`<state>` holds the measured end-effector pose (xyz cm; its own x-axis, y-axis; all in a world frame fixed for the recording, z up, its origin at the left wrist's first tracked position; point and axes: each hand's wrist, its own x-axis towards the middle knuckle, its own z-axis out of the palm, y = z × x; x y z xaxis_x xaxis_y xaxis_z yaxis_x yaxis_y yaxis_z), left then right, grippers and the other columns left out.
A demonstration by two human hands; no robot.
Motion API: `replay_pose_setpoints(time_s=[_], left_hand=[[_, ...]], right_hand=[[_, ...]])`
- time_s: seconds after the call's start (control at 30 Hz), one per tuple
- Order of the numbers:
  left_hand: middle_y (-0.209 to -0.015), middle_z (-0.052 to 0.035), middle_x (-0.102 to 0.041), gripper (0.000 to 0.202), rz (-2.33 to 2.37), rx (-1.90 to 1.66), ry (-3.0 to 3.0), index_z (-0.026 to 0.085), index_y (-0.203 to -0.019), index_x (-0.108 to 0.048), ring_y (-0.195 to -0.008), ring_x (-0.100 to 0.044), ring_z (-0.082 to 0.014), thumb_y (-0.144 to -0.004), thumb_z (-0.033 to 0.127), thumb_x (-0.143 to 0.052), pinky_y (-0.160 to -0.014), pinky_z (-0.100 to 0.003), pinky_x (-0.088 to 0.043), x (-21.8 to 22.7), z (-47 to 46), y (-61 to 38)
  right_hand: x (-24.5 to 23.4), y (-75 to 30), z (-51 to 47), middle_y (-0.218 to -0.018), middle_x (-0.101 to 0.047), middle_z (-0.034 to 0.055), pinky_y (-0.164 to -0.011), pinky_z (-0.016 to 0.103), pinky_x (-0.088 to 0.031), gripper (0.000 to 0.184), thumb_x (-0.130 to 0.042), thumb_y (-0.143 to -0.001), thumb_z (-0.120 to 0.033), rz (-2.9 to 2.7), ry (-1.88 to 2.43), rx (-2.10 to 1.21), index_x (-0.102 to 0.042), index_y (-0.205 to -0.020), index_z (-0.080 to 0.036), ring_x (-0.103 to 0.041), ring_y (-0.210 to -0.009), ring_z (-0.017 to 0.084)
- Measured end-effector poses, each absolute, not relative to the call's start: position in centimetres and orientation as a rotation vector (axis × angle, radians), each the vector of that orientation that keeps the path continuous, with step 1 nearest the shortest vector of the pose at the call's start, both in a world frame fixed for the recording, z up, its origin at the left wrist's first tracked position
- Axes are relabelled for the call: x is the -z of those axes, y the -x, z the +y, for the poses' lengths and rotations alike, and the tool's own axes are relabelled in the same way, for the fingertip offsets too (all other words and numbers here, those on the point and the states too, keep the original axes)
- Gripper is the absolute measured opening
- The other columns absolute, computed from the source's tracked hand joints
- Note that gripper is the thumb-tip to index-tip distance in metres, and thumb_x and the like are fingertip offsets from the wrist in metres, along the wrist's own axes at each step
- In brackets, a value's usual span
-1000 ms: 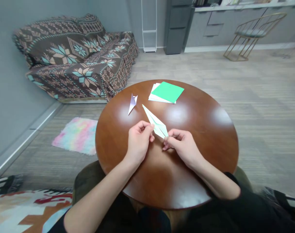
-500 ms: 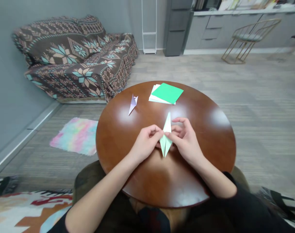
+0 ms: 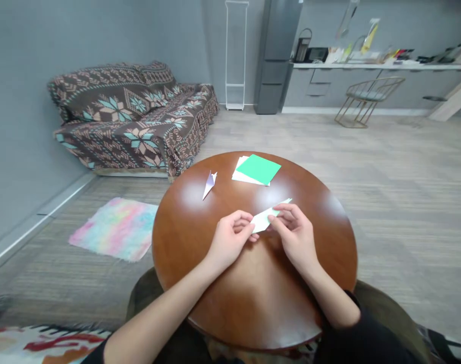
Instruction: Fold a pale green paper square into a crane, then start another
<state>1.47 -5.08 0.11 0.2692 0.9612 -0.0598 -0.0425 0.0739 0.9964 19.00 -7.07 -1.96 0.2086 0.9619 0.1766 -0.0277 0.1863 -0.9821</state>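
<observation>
Between my hands is a pale green folded piece of origami paper point(image 3: 262, 221), raised above the round table and slanting up to the right. My left hand point(image 3: 232, 233) pinches its lower left end between thumb and fingers. My right hand point(image 3: 294, 231) grips the other end, thumb on the near face and fingers behind, with the pointed tip sticking out past the index finger. Fingers partly cover the folds. Farther off on the table, a purple and white folded paper crane point(image 3: 209, 185) lies at the left, and a green sheet of paper point(image 3: 259, 169) rests on several white sheets point(image 3: 239, 176).
The round brown table point(image 3: 192, 242) has a glossy top, and my knees are at its near edge. A patterned sofa point(image 3: 139, 121) stands back left, with a fluffy pastel rug point(image 3: 114, 227) on the floor. A gold-framed chair point(image 3: 370, 96) stands by the kitchen counter point(image 3: 329, 91).
The folded paper has turned from pointing away from me to slanting sideways, its tip now up to the right. Both hands have shifted their hold. My view has tilted upward.
</observation>
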Motion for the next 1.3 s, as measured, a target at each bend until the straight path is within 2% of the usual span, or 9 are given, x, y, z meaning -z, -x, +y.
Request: replay_pose_setpoints(time_s=[0.1,0.2,0.27,0.37,0.53,0.7,0.87,1.1,1.3], left_hand=[[-0.074,-0.0056,-0.074,0.017,1.033,-1.0,-1.29,0.014,-0.086,-0.072,-0.06,-0.068,-0.0144,-0.08,0.029,-0.075,-0.064,-0.025,-0.055,-1.2,-3.4,-1.6],[-0.064,-0.0026,-0.068,0.013,1.055,-0.994,-1.393,0.014,-0.078,-0.072,-0.054,-0.061,-0.0124,-0.078,0.027,-0.073,-0.056,-0.023,-0.049,-2.3,-0.4,-2.0],[-0.059,-0.0011,-0.065,0.011,1.071,-0.948,-1.462,0.014,-0.075,-0.072,-0.051,-0.058,-0.012,-0.077,0.025,-0.07,-0.054,-0.022,-0.046,-2.7,2.1,-2.2],[-0.055,0.0006,-0.061,0.011,1.182,-1.03,-1.501,0.015,-0.07,-0.07,-0.049,-0.055,-0.0112,-0.073,0.025,-0.072,-0.053,-0.022,-0.042,-2.6,5.6,-2.2],[-0.054,0.0021,-0.058,0.019,1.18,-1.073,-1.386,0.014,-0.071,-0.071,-0.049,-0.049,-0.01,-0.071,0.032,-0.079,-0.052,-0.022,-0.038,-1.0,8.2,-1.5],[-0.07,-0.0019,-0.064,0.02,0.936,-1.01,-1.138,0.012,-0.074,-0.073,-0.064,-0.054,-0.0099,-0.077,0.031,-0.079,-0.062,-0.021,-0.043,0.3,7.2,-2.3],[-0.083,-0.004,-0.07,0.024,0.808,-1.038,-0.835,0.014,-0.079,-0.073,-0.084,-0.066,-0.0152,-0.081,0.037,-0.079,-0.085,-0.03,-0.055,0.1,6.2,-3.2],[-0.089,-0.0084,-0.075,0.039,0.879,-0.988,-0.799,0.012,-0.096,-0.076,-0.08,-0.072,-0.0163,-0.083,0.048,-0.078,-0.082,-0.029,-0.058,0.2,5.6,-3.4],[-0.092,-0.0095,-0.076,0.039,0.844,-0.976,-0.789,0.012,-0.096,-0.076,-0.082,-0.072,-0.0153,-0.084,0.049,-0.076,-0.08,-0.025,-0.057,-0.3,5.5,-3.5]], right_hand=[[0.7,-21.9,-5.6,-0.107,-0.071,0.0092,-0.084,0.044,-0.058,0.024,-0.069,-0.089,-0.036,-1.374,1.207,-0.712,-0.064,-0.11,-0.025,-0.07,-0.099,0.028],[-1.7,-24.0,-3.1,-0.143,-0.056,0.0162,-0.111,0.06,-0.037,0.022,-0.066,-0.088,-0.027,-1.767,1.33,-0.068,-0.066,-0.11,-0.023,-0.049,-0.136,0.038],[-3.4,-24.2,-1.4,-0.138,-0.062,0.0142,-0.116,0.061,-0.028,0.021,-0.059,-0.089,-0.021,-2.049,1.266,0.068,-0.065,-0.109,-0.023,-0.05,-0.135,0.037],[-4.9,-23.3,0.5,-0.116,-0.072,0.0125,-0.109,0.053,-0.038,0.025,-0.052,-0.088,-0.015,-2.248,1.257,-0.04,-0.061,-0.112,-0.021,-0.063,-0.112,0.03],[-3.7,-21.4,2.3,-0.137,-0.062,0.02,-0.116,0.067,-0.018,0.022,-0.058,-0.09,-0.023,-2.217,1.357,0.204,-0.061,-0.111,-0.018,-0.051,-0.131,0.04],[-0.9,-19.9,3.0,-0.112,-0.072,0.0118,-0.094,0.043,-0.048,0.004,-0.057,-0.095,-0.02,-2.265,1.234,-0.056,-0.059,-0.099,-0.02,-0.067,-0.102,0.028],[0.5,-20.2,3.4,-0.083,-0.068,0.0042,-0.061,0.03,-0.047,0.011,-0.056,-0.097,-0.021,-2.101,1.304,-0.123,-0.056,-0.087,-0.021,-0.065,-0.069,0.02],[0.2,-20.4,3.2,-0.12,-0.072,0.0116,-0.077,0.034,-0.055,0.011,-0.061,-0.096,-0.023,-2.103,1.216,0.006,-0.06,-0.106,-0.02,-0.073,-0.096,0.026],[0.2,-20.3,2.9,-0.118,-0.073,0.009,-0.067,0.031,-0.054,0.002,-0.059,-0.097,-0.02,-2.136,1.201,0.055,-0.061,-0.096,-0.021,-0.074,-0.091,0.023]])
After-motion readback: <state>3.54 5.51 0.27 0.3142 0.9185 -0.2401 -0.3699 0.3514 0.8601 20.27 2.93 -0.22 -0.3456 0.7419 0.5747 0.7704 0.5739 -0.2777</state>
